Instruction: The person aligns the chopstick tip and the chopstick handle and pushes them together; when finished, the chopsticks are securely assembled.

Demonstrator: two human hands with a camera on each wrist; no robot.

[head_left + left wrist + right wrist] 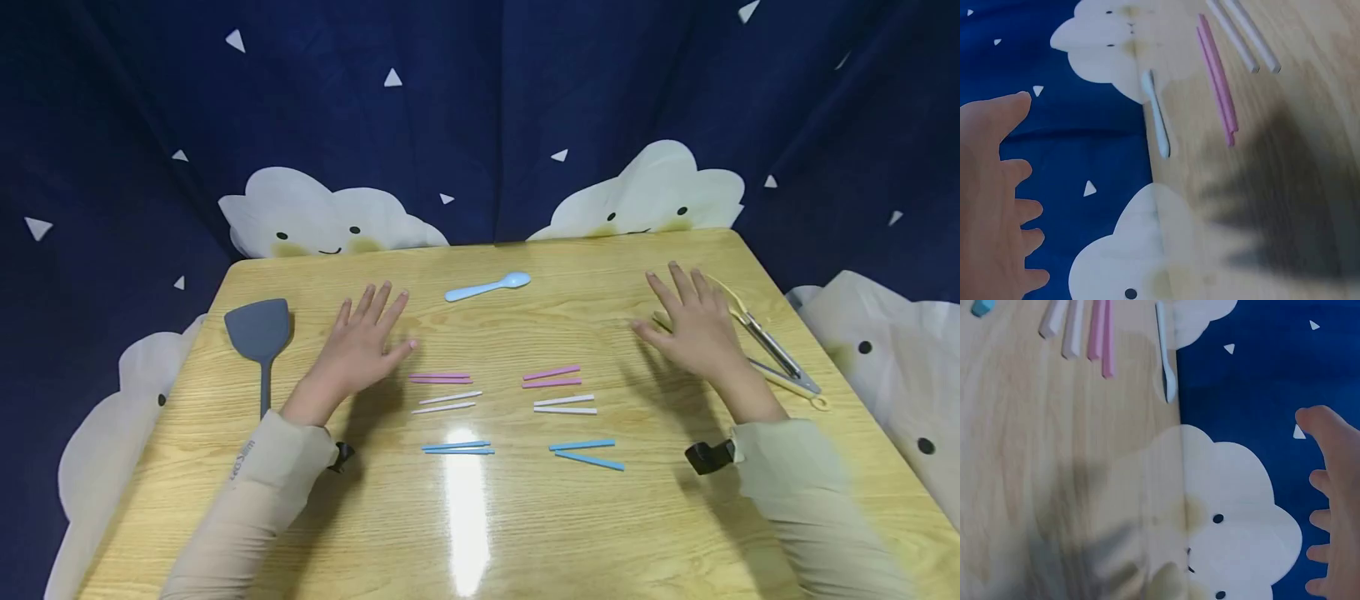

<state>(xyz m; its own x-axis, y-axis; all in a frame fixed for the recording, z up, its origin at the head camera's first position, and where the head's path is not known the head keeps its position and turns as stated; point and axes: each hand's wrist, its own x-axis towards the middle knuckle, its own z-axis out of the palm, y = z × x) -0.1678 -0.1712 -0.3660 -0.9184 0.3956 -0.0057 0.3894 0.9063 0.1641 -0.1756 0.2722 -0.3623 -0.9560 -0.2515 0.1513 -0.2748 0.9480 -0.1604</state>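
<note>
My left hand (358, 350) is held over the table with its fingers straight and spread, holding nothing. A grey spatula (258, 329) lies to its left, and a pair of pink sticks (440, 378) to its right. Fingers also spread, my right hand (693, 333) hovers over part of a pair of metal tongs (780, 354) with pale yellowish ends, hiding some of them. Between the hands, toward the back, lies a light blue spoon (487, 287). Both wrist views show a hand (991, 200) with nothing in its grasp.
More paired sticks lie mid-table: white (447, 402) and blue (457, 447) on the left, pink (552, 377), white (565, 405) and blue (587, 454) on the right. A dark blue curtain (465, 125) with clouds hangs behind the wooden table (375, 533).
</note>
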